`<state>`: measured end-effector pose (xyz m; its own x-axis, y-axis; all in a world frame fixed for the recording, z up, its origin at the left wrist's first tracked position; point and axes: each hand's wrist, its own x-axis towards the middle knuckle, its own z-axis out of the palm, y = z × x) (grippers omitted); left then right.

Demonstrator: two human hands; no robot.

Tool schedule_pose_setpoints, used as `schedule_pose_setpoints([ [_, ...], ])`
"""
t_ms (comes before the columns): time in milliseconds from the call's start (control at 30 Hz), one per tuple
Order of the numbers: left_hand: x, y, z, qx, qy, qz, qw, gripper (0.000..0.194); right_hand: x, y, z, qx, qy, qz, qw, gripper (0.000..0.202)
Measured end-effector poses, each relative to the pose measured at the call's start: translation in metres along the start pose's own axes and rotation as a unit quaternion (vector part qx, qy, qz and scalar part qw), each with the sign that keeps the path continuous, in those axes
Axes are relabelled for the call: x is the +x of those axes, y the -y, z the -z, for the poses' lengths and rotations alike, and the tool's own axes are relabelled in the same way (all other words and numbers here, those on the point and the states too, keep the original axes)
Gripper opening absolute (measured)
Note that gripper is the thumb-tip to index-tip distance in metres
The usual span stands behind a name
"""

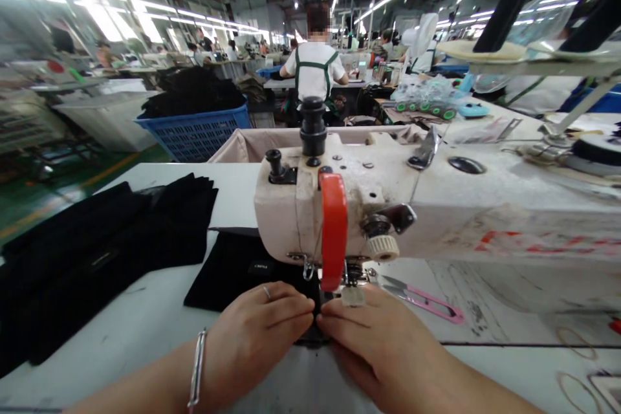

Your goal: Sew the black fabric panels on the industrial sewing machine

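A white sewing machine point(291, 213) with an orange-red guard point(334, 226) stands in front of me. A piece of black fabric point(226, 275) with a small label point(261, 266) lies flat under its needle area. My left hand point(264, 330), fingers drawn together, grips the fabric's near edge just left of the presser foot. Opposite it, my right hand point(373, 336) is closed on the same fabric, fingertips almost meeting the left ones. The needle itself is hidden behind the guard. Thread snips point(431, 304) with a pink handle lie beyond my right hand.
A stack of black fabric pieces point(111, 252) covers the table's left side. Behind it stands a blue basket point(194, 132) heaped with black cloth. A person point(315, 65) sits ahead, facing away. Thread cones point(509, 6) stand at upper right.
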<state>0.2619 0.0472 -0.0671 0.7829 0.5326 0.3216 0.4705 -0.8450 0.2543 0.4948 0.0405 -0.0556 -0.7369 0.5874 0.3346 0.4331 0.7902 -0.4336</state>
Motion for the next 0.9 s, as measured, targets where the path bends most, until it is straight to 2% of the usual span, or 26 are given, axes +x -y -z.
schedule_pose_setpoints([
  [133, 0.008, 0.004, 0.009, 0.015, 0.001, -0.027, 1.000, 0.025, 0.001, -0.003, -0.006, 0.000, -0.025, -0.006, 1.000, 0.026],
  [367, 0.016, 0.026, 0.010, 0.079, 0.004, -0.063, 0.995, 0.019, 0.000, -0.007, -0.013, -0.012, -0.053, -0.022, 0.998, 0.037],
  [667, 0.021, 0.043, 0.003, 0.089, -0.032, 0.009, 0.995, 0.019, 0.002, -0.006, -0.012, -0.032, -0.052, -0.017, 0.998, 0.032],
  [900, 0.019, 0.052, -0.005, 0.083, -0.038, 0.025, 0.996, 0.022, 0.002, -0.006, -0.013, -0.017, -0.031, -0.043, 0.998, 0.034],
])
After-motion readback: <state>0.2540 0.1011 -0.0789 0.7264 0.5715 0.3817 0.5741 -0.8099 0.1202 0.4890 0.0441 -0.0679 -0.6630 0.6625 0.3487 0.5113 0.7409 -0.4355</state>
